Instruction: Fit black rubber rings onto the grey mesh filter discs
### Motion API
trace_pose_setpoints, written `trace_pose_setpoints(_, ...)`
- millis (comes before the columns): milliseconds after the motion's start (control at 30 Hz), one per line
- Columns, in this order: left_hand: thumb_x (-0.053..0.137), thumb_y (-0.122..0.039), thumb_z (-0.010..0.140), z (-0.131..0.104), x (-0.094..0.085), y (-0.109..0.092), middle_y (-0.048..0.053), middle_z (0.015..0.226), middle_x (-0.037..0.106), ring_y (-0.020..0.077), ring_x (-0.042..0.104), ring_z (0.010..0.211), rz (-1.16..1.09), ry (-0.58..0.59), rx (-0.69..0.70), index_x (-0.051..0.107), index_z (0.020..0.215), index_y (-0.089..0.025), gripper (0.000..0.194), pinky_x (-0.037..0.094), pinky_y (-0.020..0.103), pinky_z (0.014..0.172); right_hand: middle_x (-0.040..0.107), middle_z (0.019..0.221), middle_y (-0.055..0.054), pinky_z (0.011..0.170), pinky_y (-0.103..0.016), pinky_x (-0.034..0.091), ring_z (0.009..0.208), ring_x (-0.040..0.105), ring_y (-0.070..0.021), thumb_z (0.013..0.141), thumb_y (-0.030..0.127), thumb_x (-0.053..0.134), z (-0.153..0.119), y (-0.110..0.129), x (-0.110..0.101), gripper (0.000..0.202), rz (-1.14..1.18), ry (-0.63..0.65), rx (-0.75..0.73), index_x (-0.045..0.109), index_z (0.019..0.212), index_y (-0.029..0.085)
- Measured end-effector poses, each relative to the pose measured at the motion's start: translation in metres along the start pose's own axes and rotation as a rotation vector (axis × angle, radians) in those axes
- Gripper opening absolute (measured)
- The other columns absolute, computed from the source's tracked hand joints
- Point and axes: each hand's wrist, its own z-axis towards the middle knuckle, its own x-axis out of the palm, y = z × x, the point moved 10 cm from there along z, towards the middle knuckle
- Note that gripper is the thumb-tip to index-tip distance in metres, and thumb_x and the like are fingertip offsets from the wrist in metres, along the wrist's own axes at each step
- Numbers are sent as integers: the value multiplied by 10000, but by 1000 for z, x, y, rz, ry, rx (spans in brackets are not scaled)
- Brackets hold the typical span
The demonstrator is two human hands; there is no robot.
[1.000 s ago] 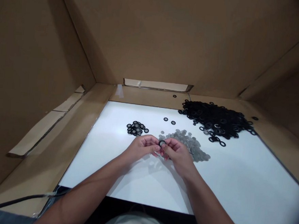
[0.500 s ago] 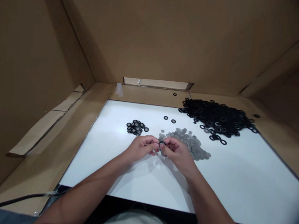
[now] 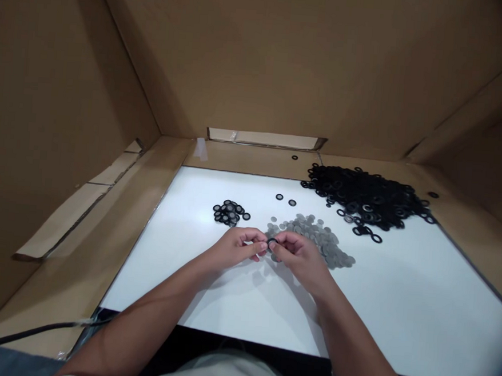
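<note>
Between my two hands a small black ring [image 3: 272,241] is pinched, with something grey showing in its middle. My left hand [image 3: 243,246] grips its left side with thumb and fingers. On the other side, my right hand [image 3: 292,250] is closed on the same ring, its thumb over the front. Just beyond my hands lies a spread heap of grey mesh-like discs [image 3: 322,239], partly hidden by my right hand. To the left sits a small pile of black rings with grey centres [image 3: 229,212]. Two similar pieces [image 3: 292,203] lie apart on the white board.
A large heap of black rings [image 3: 362,196] covers the back right corner of the white board [image 3: 164,262]. Loose rings [image 3: 376,238] lie at its front. Cardboard walls [image 3: 264,57] enclose the sides and back. A black cable [image 3: 35,330] runs at lower left.
My hands stay almost in place, still holding the ring. My right thumb has shifted slightly on it. The view has moved a little.
</note>
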Motion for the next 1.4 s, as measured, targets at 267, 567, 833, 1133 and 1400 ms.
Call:
trace_pose_setpoints(267,687,-424,876,1,5,6,42,838,666,141,639,779,-102,31,-21,703,932,-147,282,582,275,714,553,658,29,574,-270,348,599,460,-117,844,440,709,-1,-5,2,271,69,-2,42,636,782,186)
trace_pose_setpoints(567,744,-408,824,1,2,7,40,799,669,151,665,751,-173,-110,-34,679,923,-131,301,584,279,677,532,597,39,560,-268,332,566,434,-109,847,435,714,0,-7,2,273,155,-114,36,631,773,185)
trace_pose_setpoints(833,716,-361,846,2,5,7,25,758,670,115,639,686,-169,-35,-36,685,919,-129,245,562,248,680,603,662,17,604,-276,386,620,485,-125,876,382,666,-1,-3,4,212,63,-109,-2,646,789,191)
trace_pose_setpoints(1133,742,-408,824,2,2,8,16,731,650,118,624,664,-129,-33,-63,686,917,-138,292,563,257,663,575,665,18,569,-270,384,623,504,-137,833,467,717,0,-5,-1,279,77,-86,3,656,823,194)
trace_pose_setpoints(1400,756,-407,816,0,-6,-1,26,792,659,143,645,743,-34,-86,22,697,905,-147,282,579,276,684,532,659,33,546,-259,364,596,466,-117,816,460,742,-1,-2,-1,286,125,-74,8,636,789,195)
